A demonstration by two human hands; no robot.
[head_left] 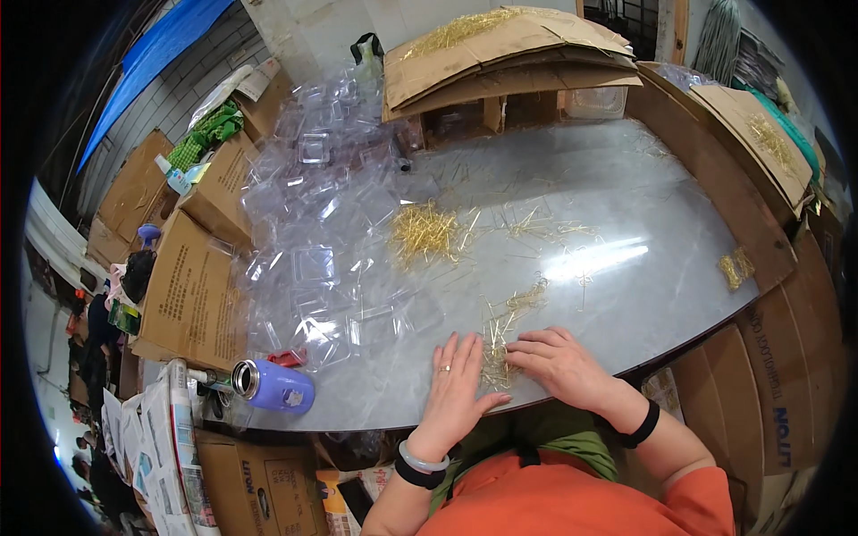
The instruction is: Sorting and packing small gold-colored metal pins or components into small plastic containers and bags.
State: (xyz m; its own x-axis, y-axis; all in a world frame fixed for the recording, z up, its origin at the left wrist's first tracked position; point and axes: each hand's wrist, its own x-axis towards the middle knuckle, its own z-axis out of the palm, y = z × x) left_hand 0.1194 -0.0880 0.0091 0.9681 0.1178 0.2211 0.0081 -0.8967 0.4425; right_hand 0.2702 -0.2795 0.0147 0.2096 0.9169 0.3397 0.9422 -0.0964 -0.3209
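A small row of thin gold wire pieces (497,362) lies on the grey tabletop near its front edge, between my two hands. My left hand (456,382) lies flat along the left side of these pieces, fingers stretched and thumb out toward the edge. From the right, my right hand (563,364) reaches over with slightly bent fingers, its fingertips touching the pieces. Neither hand is closed around anything. More wire trails away just beyond my fingers. Farther back is a heaped pile of gold wire pieces (426,234), with loose ones scattered to its right.
Clear plastic boxes (315,265) cover the table's left side. A purple open-topped bottle (284,388) lies tilted near the front left, beside a red object (288,358). Cardboard boxes (192,290) line the left; a cardboard stack (500,58) stands behind. A gold bundle (736,268) lies far right.
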